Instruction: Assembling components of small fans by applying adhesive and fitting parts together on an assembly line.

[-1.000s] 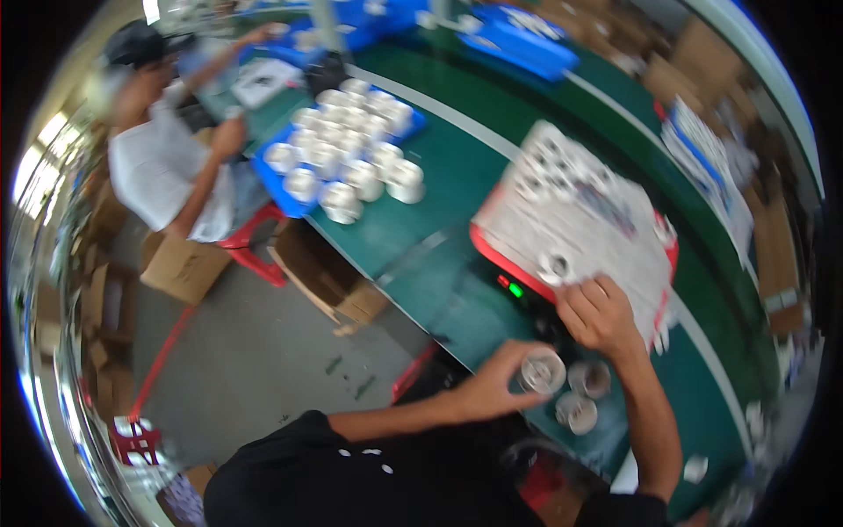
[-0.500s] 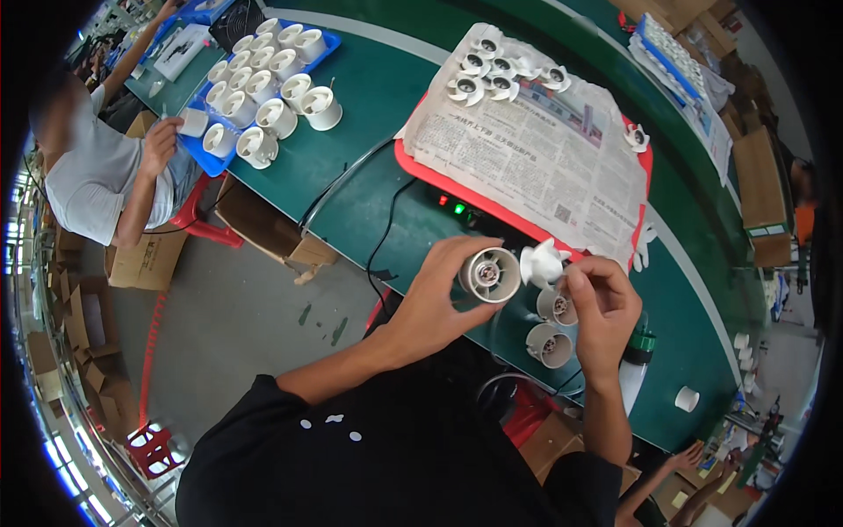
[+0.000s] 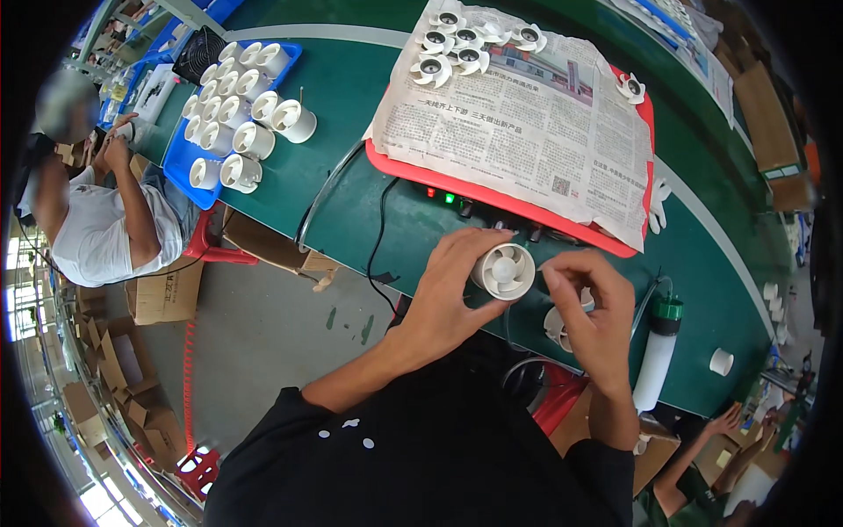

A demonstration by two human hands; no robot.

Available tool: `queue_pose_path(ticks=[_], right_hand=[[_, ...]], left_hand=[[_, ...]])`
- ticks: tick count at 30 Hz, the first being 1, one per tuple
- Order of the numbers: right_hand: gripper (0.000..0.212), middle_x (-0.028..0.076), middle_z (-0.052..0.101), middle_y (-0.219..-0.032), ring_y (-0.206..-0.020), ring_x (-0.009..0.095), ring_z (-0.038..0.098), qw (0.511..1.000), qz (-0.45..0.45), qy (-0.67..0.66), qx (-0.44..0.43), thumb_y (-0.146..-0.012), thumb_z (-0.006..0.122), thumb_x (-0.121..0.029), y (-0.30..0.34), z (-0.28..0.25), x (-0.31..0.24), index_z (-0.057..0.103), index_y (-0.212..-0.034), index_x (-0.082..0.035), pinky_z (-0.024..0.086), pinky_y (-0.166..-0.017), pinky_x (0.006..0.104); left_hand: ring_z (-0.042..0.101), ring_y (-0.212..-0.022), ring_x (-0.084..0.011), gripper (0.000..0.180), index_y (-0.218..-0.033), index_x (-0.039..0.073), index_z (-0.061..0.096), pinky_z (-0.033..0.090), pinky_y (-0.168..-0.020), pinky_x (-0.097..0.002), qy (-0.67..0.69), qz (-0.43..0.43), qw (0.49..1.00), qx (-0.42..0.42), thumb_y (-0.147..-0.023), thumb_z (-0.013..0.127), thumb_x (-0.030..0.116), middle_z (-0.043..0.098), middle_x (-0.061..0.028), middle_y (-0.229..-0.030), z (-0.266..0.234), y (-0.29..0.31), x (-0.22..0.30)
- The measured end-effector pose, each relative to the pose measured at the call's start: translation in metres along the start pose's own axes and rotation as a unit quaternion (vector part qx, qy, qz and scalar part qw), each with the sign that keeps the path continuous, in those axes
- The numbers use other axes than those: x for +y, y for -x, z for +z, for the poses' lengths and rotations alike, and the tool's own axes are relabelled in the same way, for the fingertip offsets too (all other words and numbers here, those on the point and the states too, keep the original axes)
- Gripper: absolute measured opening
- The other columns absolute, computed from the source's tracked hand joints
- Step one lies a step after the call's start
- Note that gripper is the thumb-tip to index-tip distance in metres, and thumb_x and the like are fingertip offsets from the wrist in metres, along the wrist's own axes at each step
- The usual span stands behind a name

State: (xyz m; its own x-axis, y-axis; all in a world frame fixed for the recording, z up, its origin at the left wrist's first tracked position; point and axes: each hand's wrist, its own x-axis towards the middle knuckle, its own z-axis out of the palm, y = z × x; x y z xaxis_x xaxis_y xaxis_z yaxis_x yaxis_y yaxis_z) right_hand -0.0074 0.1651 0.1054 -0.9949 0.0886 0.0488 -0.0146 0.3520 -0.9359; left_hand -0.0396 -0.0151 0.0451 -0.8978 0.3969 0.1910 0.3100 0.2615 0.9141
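My left hand (image 3: 450, 285) is closed around a short white fan housing (image 3: 482, 274), its open end turned up toward me. Inside the housing sits a white fan wheel (image 3: 505, 270) with curved blades. My right hand (image 3: 597, 312) is just right of it, fingers curled and thumb near the index finger, with nothing visible in the pinch. Behind that hand, partly covered by it, another white housing (image 3: 554, 328) stands on the green table. Several loose fan wheels (image 3: 430, 68) with dark centres lie at the back on newspaper (image 3: 518, 145).
The newspaper covers a red tray (image 3: 500, 206), with small lights and cables at its front. At left, a blue tray (image 3: 180, 162) holds several assembled fans. A green-capped white bottle (image 3: 657, 356) stands at right, near a lone white housing (image 3: 721, 361). A person (image 3: 110, 211) sits at left.
The fan wheel from my right hand is now in the housing in my left hand. My right fingers have come away from it. The view has shifted, and the co-worker's hands have moved back.
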Motion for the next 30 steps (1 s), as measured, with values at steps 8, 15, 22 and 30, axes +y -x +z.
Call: queue_pose_path(ticks=[8,15,22,30], right_hand=[[0.034,0.01,0.041,-0.05,-0.044,0.025,0.038,0.985,-0.109,0.132,0.014,-0.089,0.059,-0.004,-0.003,-0.016,-0.047,0.052,-0.057,0.003,0.03,-0.047,0.0354],[0.042,0.005,0.041,-0.053,-0.046,0.014,0.034,0.984,-0.107,0.14,0.015,-0.095,0.053,-0.014,0.008,-0.03,-0.022,0.053,-0.055,0.001,0.022,-0.047,0.0319],[0.053,0.001,0.045,-0.052,-0.046,0.006,0.037,0.985,-0.053,0.158,0.031,-0.102,0.049,-0.029,0.034,-0.048,0.019,0.053,-0.058,-0.001,0.024,-0.046,0.0265],[0.048,0.003,0.048,-0.054,-0.051,0.009,0.039,0.987,0.035,0.15,0.043,-0.099,0.056,-0.028,0.042,-0.051,0.024,0.056,-0.061,0.002,0.029,-0.048,0.0277]], left_hand=[[0.049,-0.123,-0.0307,0.069,-0.13,0.008,0.053,0.036,-0.104,-0.0417,-0.024,0.033,0.998,-0.041,-0.066,0.081,0.006,0.058,-0.0095,-0.127,-0.008,0.005,-0.004],[0.053,-0.116,-0.0316,0.041,-0.104,0.008,0.063,0.041,-0.1,-0.041,0.002,0.105,0.993,0.052,-0.07,0.085,0.011,0.059,-0.0119,-0.124,-0.025,0.011,-0.015],[0.053,-0.121,-0.0245,0.069,-0.133,0.004,0.047,0.041,-0.104,-0.0361,-0.032,-0.024,0.933,0.358,-0.074,0.081,0.014,0.053,-0.0141,-0.131,-0.122,0.029,-0.032],[0.065,-0.1,-0.0292,0.065,-0.123,0.003,0.047,0.052,-0.087,-0.0373,-0.194,-0.105,0.829,0.514,-0.07,0.081,0.02,0.064,-0.0201,-0.112,-0.39,-0.012,-0.172]])
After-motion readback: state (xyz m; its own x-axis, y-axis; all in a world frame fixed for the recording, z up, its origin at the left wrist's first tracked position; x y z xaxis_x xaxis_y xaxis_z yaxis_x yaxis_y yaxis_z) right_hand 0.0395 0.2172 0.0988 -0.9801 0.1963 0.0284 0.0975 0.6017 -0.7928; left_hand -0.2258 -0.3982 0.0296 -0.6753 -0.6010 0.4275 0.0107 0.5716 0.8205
